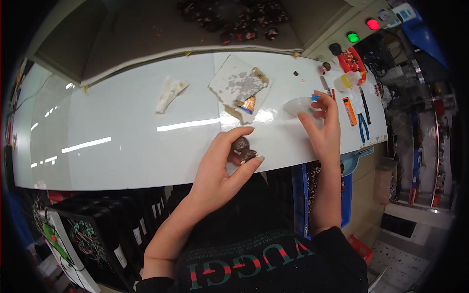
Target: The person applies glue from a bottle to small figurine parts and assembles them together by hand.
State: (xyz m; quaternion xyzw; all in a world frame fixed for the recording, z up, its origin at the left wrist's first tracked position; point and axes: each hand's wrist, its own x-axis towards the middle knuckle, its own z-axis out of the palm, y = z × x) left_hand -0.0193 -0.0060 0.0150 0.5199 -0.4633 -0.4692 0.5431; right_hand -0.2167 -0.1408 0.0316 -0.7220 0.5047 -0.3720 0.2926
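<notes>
In my left hand (215, 168) is a small dark brown rounded figure (240, 150), held between thumb and fingers just above the near table edge. Its exact kind is hard to make out. My right hand (323, 122) curls its fingers around the blue cap end of a translucent white squeeze bottle (295, 106). That bottle is tilted on its side, its body pointing left. Beyond my hands lies a worn white board (234, 73) with grey smears. On its lower part rests a crumpled gold and blue tube (248, 104). A folded whitish cloth (171, 94) lies to the left.
Right of my hand are an orange box (349, 111), blue-handled pliers (363, 128), a yellow-tipped bottle (348, 80) and a red tray of small parts (352, 61). A booth (146, 41) holding dark pieces stands behind the table. A blue crate (299, 205) stands below.
</notes>
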